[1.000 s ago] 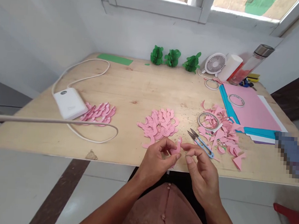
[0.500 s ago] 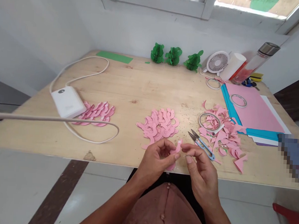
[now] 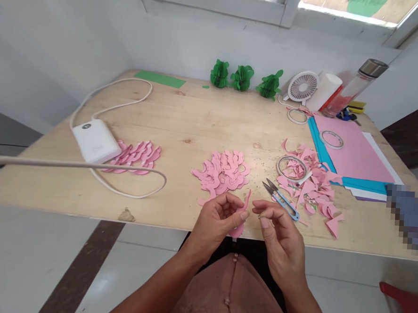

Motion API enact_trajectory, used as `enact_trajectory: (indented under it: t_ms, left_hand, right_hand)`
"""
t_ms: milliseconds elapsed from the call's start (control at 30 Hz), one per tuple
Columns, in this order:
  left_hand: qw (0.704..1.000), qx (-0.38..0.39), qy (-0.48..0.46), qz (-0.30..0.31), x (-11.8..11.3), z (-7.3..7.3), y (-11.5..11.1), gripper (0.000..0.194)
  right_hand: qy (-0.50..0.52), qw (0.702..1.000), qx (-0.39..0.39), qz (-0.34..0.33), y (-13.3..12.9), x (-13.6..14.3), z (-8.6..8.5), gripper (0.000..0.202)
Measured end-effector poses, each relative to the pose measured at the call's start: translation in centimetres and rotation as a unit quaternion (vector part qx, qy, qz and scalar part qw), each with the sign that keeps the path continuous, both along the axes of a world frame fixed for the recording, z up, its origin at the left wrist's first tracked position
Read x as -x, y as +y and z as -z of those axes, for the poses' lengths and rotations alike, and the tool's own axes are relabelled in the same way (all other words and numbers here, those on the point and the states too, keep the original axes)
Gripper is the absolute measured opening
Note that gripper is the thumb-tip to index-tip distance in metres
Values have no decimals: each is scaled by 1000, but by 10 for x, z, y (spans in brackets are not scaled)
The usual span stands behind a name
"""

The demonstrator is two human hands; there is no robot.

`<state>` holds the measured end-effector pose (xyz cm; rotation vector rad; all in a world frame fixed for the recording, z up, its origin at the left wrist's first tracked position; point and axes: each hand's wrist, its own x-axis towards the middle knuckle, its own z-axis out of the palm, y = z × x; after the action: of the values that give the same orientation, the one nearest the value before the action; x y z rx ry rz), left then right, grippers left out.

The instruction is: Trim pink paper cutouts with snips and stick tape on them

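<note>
Over the table's front edge, my left hand (image 3: 222,220) pinches a curved pink paper cutout (image 3: 237,230) between thumb and fingers. One thin end sticks up past the fingertips, and a wider part hangs below the thumb. Just to the right, apart from the cutout, my right hand (image 3: 281,236) has its fingers curled and thumb drawn in; anything between the tips is too small to make out. A pile of wavy pink paper cutouts (image 3: 224,171) lies beyond my left hand. Blue-handled thread snips (image 3: 283,202) rest beyond my right hand, beside pink paper scraps (image 3: 309,193).
At left, a white power bank (image 3: 96,141) with a looping cable touches more pink cutouts (image 3: 143,156). A tape roll (image 3: 278,166) lies on the scraps. Coloured sheets (image 3: 361,151) lie at right. Green paper shapes (image 3: 241,78), a small fan (image 3: 303,86) and a bottle (image 3: 352,92) stand behind.
The cutout in my left hand has turned so that its upper end shows nearly edge-on. My left hand has shifted slightly left, and the gap to my right hand is wider.
</note>
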<state>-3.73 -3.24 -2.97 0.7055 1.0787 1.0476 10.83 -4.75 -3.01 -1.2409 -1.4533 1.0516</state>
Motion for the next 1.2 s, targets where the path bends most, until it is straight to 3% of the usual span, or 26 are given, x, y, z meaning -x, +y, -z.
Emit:
enact_trajectory:
  t_ms: [600,1200]
  left_hand:
    - [998,-46,21,31,2,3,-4,19]
    - [999,-30,17,18,0,-4,-4,23]
  right_hand:
    - [-59,996,-65,-7,2,3,-4,6]
    - [-105,991,-86,0,4,3,-4,7]
